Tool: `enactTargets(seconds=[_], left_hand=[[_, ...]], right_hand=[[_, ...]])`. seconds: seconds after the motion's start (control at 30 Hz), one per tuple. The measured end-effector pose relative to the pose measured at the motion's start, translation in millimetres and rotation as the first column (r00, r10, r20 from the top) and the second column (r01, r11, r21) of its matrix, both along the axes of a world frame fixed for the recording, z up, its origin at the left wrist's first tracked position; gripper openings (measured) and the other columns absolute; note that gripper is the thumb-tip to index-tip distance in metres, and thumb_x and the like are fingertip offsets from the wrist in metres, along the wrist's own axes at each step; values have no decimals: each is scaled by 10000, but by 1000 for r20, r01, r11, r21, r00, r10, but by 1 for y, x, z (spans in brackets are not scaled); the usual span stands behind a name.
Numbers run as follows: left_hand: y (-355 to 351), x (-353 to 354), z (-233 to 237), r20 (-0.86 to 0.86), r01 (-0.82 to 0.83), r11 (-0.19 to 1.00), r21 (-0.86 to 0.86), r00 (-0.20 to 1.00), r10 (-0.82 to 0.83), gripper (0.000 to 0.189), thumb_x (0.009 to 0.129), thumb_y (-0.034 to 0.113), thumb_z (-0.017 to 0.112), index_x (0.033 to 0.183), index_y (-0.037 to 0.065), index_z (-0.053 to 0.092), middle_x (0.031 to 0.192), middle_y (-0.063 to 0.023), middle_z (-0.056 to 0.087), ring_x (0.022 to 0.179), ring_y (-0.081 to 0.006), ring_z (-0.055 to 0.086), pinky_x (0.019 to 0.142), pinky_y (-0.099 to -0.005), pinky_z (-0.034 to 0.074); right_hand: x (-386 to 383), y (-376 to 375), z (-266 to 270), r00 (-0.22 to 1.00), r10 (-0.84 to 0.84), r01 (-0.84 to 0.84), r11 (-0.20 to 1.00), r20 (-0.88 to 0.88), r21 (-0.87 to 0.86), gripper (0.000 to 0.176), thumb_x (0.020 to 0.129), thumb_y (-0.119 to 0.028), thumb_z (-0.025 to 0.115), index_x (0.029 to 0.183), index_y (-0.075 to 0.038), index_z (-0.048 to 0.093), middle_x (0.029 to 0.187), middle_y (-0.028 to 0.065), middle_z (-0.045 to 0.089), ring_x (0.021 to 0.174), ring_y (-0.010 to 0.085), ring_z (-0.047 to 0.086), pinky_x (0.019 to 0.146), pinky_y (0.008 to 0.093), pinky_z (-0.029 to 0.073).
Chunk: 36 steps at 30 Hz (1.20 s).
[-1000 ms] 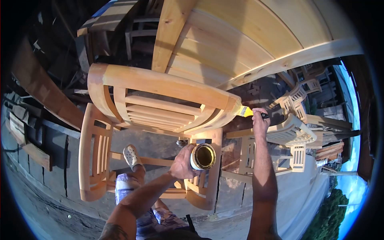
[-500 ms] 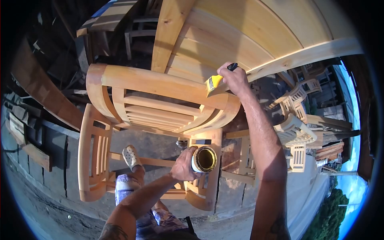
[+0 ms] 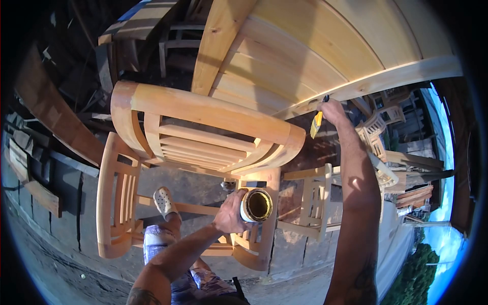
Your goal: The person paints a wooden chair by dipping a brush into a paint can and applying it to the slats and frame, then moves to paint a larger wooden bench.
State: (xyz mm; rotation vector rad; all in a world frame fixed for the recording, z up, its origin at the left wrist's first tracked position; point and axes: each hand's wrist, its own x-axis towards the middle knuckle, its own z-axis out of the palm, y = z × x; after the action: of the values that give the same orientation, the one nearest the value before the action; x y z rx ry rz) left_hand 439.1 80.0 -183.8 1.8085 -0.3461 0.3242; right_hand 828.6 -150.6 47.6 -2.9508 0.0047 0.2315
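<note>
My left hand (image 3: 230, 212) is wrapped round a can (image 3: 258, 205) with a yellow-smeared rim and dark inside, held over one arm of a slatted wooden chair. A paintbrush (image 3: 316, 123) with a yellow ferrule and black handle is gripped in my right hand (image 3: 333, 111). Its bristles point down, apart from the chair, just right of the curved top rail (image 3: 213, 113). The wooden chair (image 3: 122, 203) stands before me, its back upright and slatted. Behind it rises a large panel of pale boards (image 3: 284, 56) with a frame edge.
More slatted chairs (image 3: 375, 129) stand to the right, and a pale chair frame (image 3: 316, 203) is close beside my right forearm. Stacked planks (image 3: 416, 195) lie farther right. Dark timber and a table (image 3: 140, 23) fill the upper left. My shoe (image 3: 165, 202) shows below the chair's back.
My right hand has moved right with the paintbrush, lifting it off the chair's top rail to beyond the rail's right end. My left hand and the can have barely shifted.
</note>
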Motion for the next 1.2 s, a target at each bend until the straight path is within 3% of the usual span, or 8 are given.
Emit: enactTargets(seconds=[0.1,0.2,0.23,0.4,0.53,0.7,1.07,1.2], left_hand=[[-2,1,-2,-1,14,1000,-19,1000,-14,979,718,305,955,1447,-83,429,1351,-315,593,1227,-505,631,1072,-543,531],[-3,1,-5,-10,24,1000,-14,1000,-24,981,718,302,956,1449,-83,427,1357,-319,591,1233,-508,626,1082,-541,526],[-4,1,-5,1,25,999,-21,1000,-25,979,719,300,954,1449,-84,428,1359,-320,588,1236,-509,624,1085,-542,524],[-1,1,-6,-32,11,1000,-2,999,-11,969,715,288,945,1450,-85,435,1371,-323,575,1255,-511,613,1094,-544,518],[2,4,-5,-20,-10,1000,4,1000,10,959,714,272,923,1462,-85,440,1384,-326,562,1266,-515,604,1104,-550,509],[4,8,-1,33,-21,1000,4,999,21,938,714,245,906,1445,-107,435,1326,-336,591,1227,-507,616,1080,-553,506],[5,10,2,25,-17,1000,-18,1000,18,897,734,223,880,1437,-103,428,1319,-337,580,1215,-520,614,1064,-547,516],[2,7,3,0,11,1000,-2,1000,-11,934,746,294,912,1437,-104,427,1334,-340,574,1235,-523,607,1084,-559,505]], right_hand=[[1,49,-50,971,229,-209,952,67,-225,453,826,-370,678,975,55,735,998,283,752,981,409,725,878,516,550],[3,88,-42,977,179,-180,984,113,1,351,811,-323,729,876,22,739,802,145,736,722,256,708,703,396,544],[1,93,-25,988,152,-140,933,-12,332,286,865,-290,725,864,-4,726,751,93,694,614,186,645,596,336,502],[-18,39,0,979,-193,60,585,67,809,207,935,-253,714,894,-50,708,665,37,608,498,119,536,458,301,417],[-93,-24,-57,868,-477,178,560,139,809,193,990,-238,689,978,-47,661,655,48,603,445,116,494,402,289,390],[-165,-33,-123,655,-748,89,215,106,973,212,994,-231,656,979,-19,654,676,73,654,440,136,539,404,281,452],[-187,-17,-66,802,-596,390,574,41,720,173,968,-220,728,999,-51,703,686,41,641,488,96,549,440,246,434],[-129,10,-45,832,-540,347,685,127,641,415,964,-379,803,1066,13,710,731,104,718,524,150,678,444,273,547]])
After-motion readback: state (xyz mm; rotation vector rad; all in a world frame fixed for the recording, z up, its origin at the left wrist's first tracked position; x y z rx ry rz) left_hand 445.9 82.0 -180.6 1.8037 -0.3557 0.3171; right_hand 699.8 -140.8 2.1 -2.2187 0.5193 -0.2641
